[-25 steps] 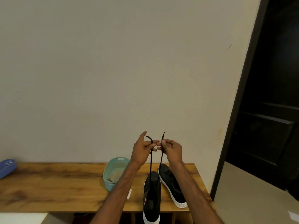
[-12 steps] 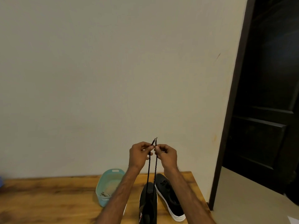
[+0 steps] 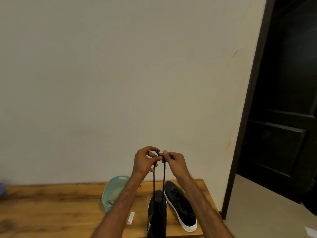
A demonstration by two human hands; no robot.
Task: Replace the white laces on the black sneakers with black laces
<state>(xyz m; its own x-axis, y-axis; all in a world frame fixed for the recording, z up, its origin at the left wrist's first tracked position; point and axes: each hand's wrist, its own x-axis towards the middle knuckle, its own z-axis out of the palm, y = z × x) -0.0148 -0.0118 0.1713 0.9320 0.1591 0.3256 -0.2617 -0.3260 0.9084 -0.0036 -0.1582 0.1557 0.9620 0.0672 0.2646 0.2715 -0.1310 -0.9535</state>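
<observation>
Item: thin black braided lace (image 3: 164, 170), held taut above near black canvas sneaker (image 3: 157, 215) on wooden counter (image 3: 51, 203).
Handling: judged light, limp; best pinched near tips.
Fingers: left hand (image 3: 144, 160), right hand (image 3: 175, 160) pinched on its ends.

Black lace (image 3: 164, 170); black sneakers (image 3: 180, 201), white soles; teal basket (image 3: 109, 194); brown wood-grain table (image 3: 51, 208); beige wall (image 3: 120, 74).
</observation>
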